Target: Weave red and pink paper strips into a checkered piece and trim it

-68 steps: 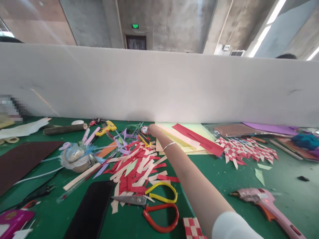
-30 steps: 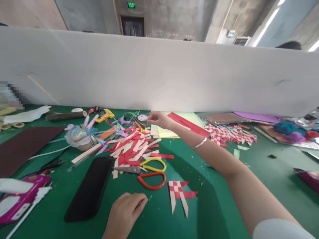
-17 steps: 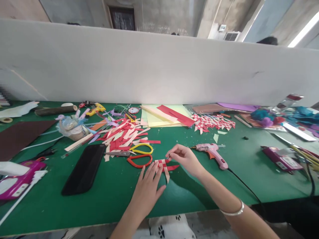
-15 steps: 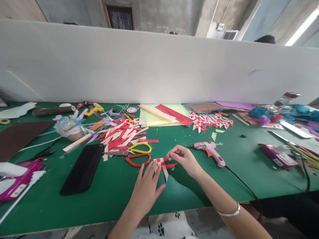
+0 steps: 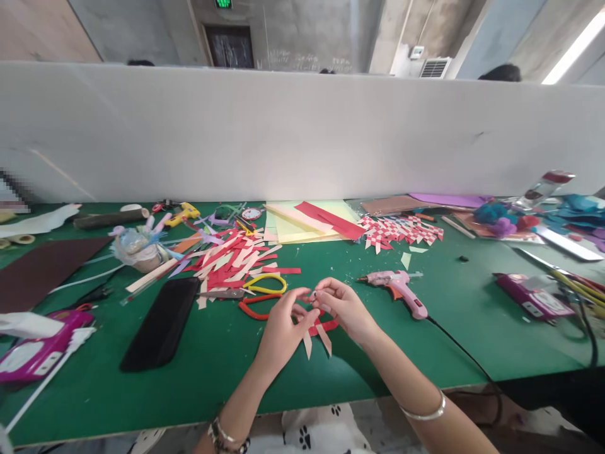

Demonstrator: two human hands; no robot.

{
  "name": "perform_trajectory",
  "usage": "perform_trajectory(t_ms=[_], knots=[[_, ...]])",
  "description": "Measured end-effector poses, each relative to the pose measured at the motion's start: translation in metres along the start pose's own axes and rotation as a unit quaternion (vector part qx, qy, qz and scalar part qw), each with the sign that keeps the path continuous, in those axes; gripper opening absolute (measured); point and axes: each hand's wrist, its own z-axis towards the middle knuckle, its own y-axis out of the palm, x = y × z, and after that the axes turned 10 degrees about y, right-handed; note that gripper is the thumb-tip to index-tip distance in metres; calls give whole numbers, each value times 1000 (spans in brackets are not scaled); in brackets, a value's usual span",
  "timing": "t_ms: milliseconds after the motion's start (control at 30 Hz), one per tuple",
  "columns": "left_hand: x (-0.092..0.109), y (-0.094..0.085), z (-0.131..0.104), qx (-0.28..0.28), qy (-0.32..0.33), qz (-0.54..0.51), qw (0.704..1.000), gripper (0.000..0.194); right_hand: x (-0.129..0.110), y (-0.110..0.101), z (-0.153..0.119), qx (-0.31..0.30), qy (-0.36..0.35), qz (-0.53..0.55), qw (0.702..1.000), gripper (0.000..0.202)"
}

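Note:
A small woven piece of red and pale pink paper strips is between my hands, just above the green table. My left hand has its thumb on the near side of the piece and its fingers curled behind. At the upper edge the fingertips of my right hand are pinched together on it, close to the left fingertips. Most of the weave is covered by fingers; loose strip ends hang out below. Scissors with yellow and red handles lie just left of my hands.
A pink glue gun lies to the right, its cord trailing off the table edge. Cut strips are heaped at left behind a black phone. Finished-looking checkered pieces and paper sheets lie by the white partition.
My left hand has risen from lying flat on the woven piece and now grips it. The piece has been lifted and turned, with strip ends pointing down. My right hand stays close.

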Motion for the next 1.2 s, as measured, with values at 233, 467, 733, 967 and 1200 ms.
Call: perform_trajectory(t_ms=[233,467,733,967,1200], knots=[[-6,3,7,36,-143,-228,962,30,4,16,-4,92,-147,-192,966,7],[-10,-1,9,51,-170,-266,948,34,2,19,-11,133,-241,-425,862,11],[-10,0,7,64,-155,-297,940,38,6,22,-7,146,-329,-430,828,14],[3,-47,28,44,-38,-78,995,28,0,8,-18,224,-264,-350,870,13],[-29,-115,127,16,24,255,966,17,35,-24,-31,146,-242,-511,812,22]])
